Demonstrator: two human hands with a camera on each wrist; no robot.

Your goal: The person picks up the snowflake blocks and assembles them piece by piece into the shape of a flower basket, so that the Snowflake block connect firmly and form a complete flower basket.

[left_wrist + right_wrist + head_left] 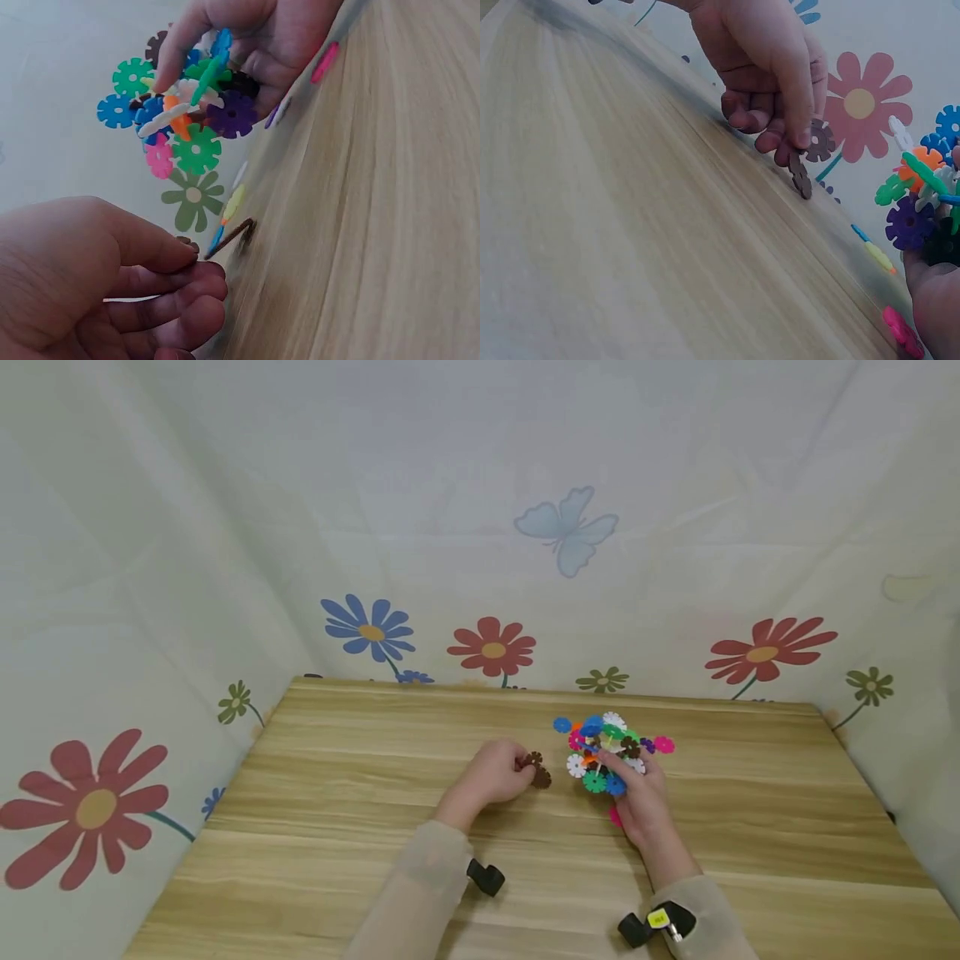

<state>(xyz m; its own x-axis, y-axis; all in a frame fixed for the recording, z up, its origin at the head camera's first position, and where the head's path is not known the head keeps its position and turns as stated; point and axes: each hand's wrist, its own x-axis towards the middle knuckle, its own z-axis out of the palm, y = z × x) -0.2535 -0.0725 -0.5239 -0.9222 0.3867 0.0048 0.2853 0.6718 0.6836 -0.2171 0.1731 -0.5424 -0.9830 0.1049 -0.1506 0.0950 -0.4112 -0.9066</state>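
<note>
Wore pale sleeves (420, 877) nearest the viewer, with a black device (486, 877) at the left wrist and another at the right. Bore beside the right one a small yellow label (658, 918), with dark print too small to read. Had a pink disc (615, 816) on the wood-grained table (337, 802), just beside the right hand (643, 797). Gripped in that hand a cluster of slotted discs (595, 782), blue, green, white, orange, pink, purple and brown, with thumb and fingers curled round it. Pinched two brown discs (541, 777) between thumb and forefinger of the left hand (495, 772), other fingers bent inward, low over the wood and apart from the cluster; could not tell whether touching the table. Showed yellow and blue pieces (874, 249) on the table near the cluster. Displayed beyond the far edge a pale cloth (450, 485) printed with flowers (491, 649) and a light-blue butterfly (572, 532).
</note>
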